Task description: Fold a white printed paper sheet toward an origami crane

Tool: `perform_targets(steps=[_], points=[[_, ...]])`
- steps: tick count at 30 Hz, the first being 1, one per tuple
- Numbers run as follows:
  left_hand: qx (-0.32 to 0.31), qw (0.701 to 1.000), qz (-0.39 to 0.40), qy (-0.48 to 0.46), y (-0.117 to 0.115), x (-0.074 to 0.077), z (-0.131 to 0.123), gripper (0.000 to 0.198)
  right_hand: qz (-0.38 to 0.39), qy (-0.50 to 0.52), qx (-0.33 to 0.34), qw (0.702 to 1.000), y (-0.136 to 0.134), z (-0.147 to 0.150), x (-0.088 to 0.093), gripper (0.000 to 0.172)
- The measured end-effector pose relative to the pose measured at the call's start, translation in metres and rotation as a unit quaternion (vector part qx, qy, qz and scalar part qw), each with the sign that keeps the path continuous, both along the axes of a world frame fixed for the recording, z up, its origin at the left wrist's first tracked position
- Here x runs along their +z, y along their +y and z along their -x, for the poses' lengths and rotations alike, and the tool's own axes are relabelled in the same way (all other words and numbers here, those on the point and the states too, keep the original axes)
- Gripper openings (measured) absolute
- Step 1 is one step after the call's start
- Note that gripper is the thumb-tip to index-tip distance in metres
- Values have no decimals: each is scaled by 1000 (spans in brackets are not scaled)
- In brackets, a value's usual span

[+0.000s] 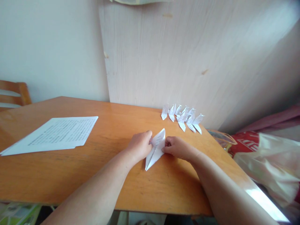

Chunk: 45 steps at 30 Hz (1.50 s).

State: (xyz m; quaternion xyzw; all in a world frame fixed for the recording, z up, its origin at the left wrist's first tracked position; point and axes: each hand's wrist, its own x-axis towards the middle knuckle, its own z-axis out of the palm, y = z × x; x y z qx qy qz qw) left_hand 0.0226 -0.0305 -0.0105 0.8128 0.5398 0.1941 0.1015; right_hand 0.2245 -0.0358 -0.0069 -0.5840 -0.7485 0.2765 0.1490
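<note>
A partly folded piece of white printed paper [156,150], a long pointed shape, lies on the orange wooden table [93,168]. My left hand [140,146] is curled and pinches the paper's left edge. My right hand [177,147] is closed on its right edge, fingers pressed to the fold. Just beyond, by the wall panel, stands a row of several small folded white paper figures [182,117].
A stack of printed sheets [56,134] lies at the table's left. A wooden chair back [14,93] shows at far left. A pale wood panel [175,56] leans behind the table. Plastic bags [269,159] and a clear container sit off the right edge.
</note>
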Motion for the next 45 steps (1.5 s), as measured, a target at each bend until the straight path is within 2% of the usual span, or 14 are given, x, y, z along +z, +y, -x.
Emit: perform_targets(steps=[4, 8, 14, 16, 19, 22, 25, 27, 30, 34, 39, 45], points=[[-17, 1000, -1, -3, 0, 1, -3, 9, 39, 11, 19, 999, -2, 1, 0, 8], [-29, 1000, 9, 3, -3, 5, -5, 8, 36, 13, 28, 999, -1, 0, -2, 9], [-44, 998, 2, 51, -9, 7, -5, 25, 30, 14, 31, 999, -2, -2, 0, 4], [-46, 998, 3, 50, -9, 6, -5, 26, 20, 12, 20, 1000, -1, -3, 2, 10], [-50, 998, 1, 47, -8, 4, -5, 24, -56, 22, -61, 996, 3, -6, 5, 25], [-50, 997, -6, 52, -7, 2, -5, 24, -188, 46, -126, 973, 8, -9, 4, 30], [-48, 997, -8, 57, -6, 2, -5, 26, -307, 37, -69, 948, 10, -9, 2, 30], [-49, 997, -5, 57, -6, 2, -5, 26, -331, -9, -15, 943, 9, -7, 0, 32], [-49, 997, 1, 59, -8, 4, -5, 24, -290, -92, 21, 952, 7, -4, -3, 34], [-46, 997, 6, 67, -9, 5, -5, 24, -220, -150, 20, 964, 8, -5, -7, 36], [-53, 995, -6, 81, -9, 4, -3, 24, -181, -167, 25, 969, 13, -9, -11, 37], [-74, 992, -22, 95, -10, 7, 2, 25, -193, -137, 45, 970, 12, -8, -9, 35]])
